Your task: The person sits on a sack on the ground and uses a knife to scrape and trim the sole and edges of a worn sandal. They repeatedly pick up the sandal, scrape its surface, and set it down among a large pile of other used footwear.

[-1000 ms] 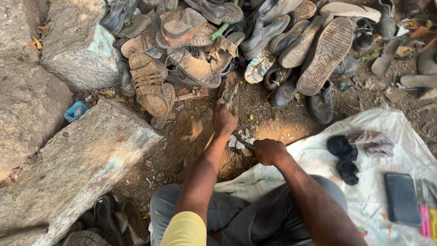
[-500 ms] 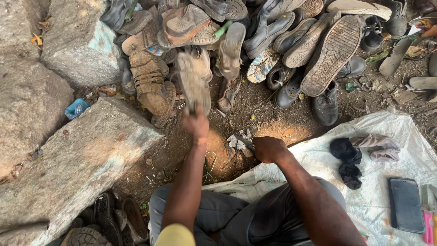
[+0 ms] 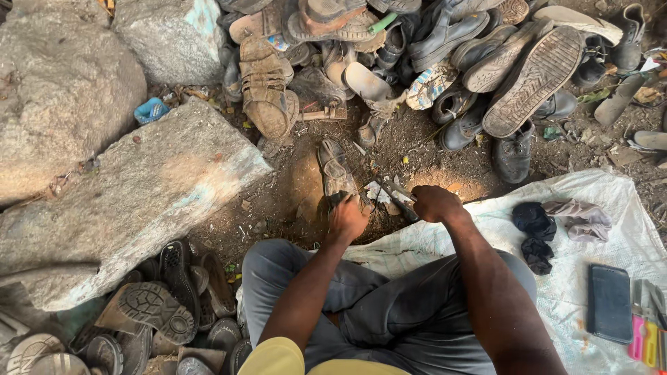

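— Dusty brown leather, is that what the left hand (image 3: 347, 219) has hold of?

— Yes, from the head camera: a worn shoe (image 3: 336, 172) lying on the bare dirt just in front of the seated person's knees. The fingers are clenched on its near end, and the toe points away toward the heap of old shoes (image 3: 445, 62).

— And the right hand (image 3: 434, 203)?

— Closed in a fist around a metal tool (image 3: 394, 194), whose tip angles toward the shoe's near end, close beside the left hand. I cannot tell what kind of tool it is.

— What lies around them?

— A white plastic sheet (image 3: 611, 194) spreads under the right arm, with dark cloth scraps (image 3: 533, 232) on it, a black phone (image 3: 609, 302) further right, and pink-handled tools (image 3: 643, 333) at its edge. To the left sits a large flat stone (image 3: 132, 201), with rounder rocks (image 3: 62, 83) behind it. More soles and sandals (image 3: 167, 312) are piled by the left knee, below the stone.

— And the person?

— Grey trousers, a yellow shirt hem, seated cross-legged.
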